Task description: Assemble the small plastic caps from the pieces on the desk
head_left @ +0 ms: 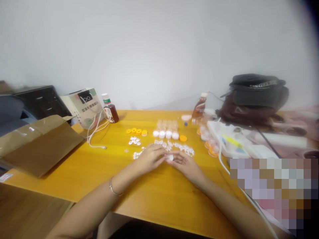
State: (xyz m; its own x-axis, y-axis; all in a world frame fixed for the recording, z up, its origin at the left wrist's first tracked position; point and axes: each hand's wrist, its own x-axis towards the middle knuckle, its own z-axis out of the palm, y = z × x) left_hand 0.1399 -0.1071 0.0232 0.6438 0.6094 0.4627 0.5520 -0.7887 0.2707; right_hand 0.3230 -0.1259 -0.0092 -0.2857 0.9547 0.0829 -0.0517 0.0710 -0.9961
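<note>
My left hand and my right hand meet over the yellow table, fingers curled together around a small white cap-like piece. A thin bracelet sits on my left wrist. Just beyond the hands lie several small white pieces scattered in a loose row. Further back stand white caps, yellow discs and an orange cap.
Two brown sauce bottles stand at the back. A paper bag, a white cable and an open cardboard box lie left. A white tray and a dark cap sit right.
</note>
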